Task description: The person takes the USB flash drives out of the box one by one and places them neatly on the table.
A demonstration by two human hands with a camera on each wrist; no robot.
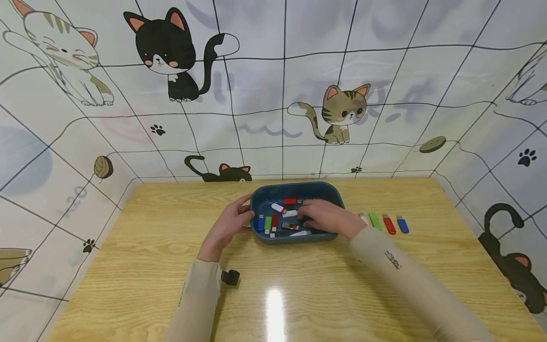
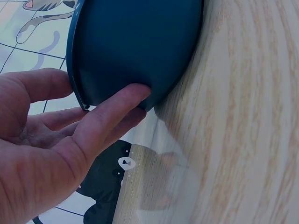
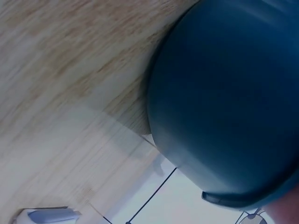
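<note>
A dark blue plastic bin [image 1: 273,240] stands on the table with several USB flash drives in it. Among them are a blue one [image 1: 261,223], a green one [image 1: 268,223], a red one [image 1: 290,202] and a white one [image 1: 278,208]. My left hand [image 1: 228,221] touches the bin's left end from outside; the left wrist view shows its fairly straight thumb [image 2: 114,109] against the outer wall. Inside the bin's right half, my right hand [image 1: 324,217] reaches down among the drives. Its fingertips are partly hidden, so whether they pinch a drive is unclear.
To the right of the bin lies a row of flash drives: white [image 1: 363,218], green [image 1: 375,221], red [image 1: 389,224] and blue [image 1: 402,224]. The wooden table [image 1: 171,209] is backed by a cat-patterned sheet [image 1: 265,95] that also runs along both sides.
</note>
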